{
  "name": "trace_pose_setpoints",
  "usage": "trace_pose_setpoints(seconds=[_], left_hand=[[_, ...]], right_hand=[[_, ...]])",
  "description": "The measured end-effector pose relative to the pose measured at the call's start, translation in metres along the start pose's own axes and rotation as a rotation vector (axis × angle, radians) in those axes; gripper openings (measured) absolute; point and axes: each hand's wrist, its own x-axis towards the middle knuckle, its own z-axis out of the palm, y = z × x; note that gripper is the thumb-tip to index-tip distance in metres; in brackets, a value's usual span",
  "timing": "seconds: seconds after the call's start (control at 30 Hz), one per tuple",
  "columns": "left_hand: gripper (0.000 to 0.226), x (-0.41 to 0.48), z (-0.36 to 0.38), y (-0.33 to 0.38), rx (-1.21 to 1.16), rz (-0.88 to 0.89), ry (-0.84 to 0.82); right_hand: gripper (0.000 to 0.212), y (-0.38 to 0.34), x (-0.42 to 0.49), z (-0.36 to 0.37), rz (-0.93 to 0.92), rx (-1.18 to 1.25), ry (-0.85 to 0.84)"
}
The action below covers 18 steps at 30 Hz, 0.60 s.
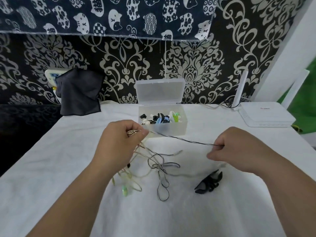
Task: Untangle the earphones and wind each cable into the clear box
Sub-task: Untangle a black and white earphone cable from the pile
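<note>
A dark earphone cable [181, 139] is stretched taut between my two hands above the white table. My left hand [119, 142] pinches its left end along with a small bundle of wound loops. My right hand [239, 151] pinches the right end. Below them a tangle of pale and black cables [153, 166] lies loose on the cloth, with a green earbud [124, 191] at its near left. The clear box [179, 129] stands open behind the hands, lid up, holding several wound earphones in black, blue, white and green.
A black clip-like object [209, 183] lies on the cloth at the near right. A white router [266, 115] sits at the back right. A dark cloth [78, 94] hangs over a power strip at the back left. The table's left edge drops off into dark.
</note>
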Motion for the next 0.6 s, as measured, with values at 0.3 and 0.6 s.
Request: trace_pose_setpoints(seconds=[0.3, 0.6], left_hand=[[0.018, 0.009, -0.014, -0.022, 0.546, -0.044, 0.106], [0.014, 0.017, -0.032, -0.039, 0.621, -0.201, 0.388]], right_hand=[[0.047, 0.010, 0.002, -0.026, 0.280, 1.450, 0.159], [0.023, 0.057, 0.003, -0.034, 0.363, 0.846, 0.755]])
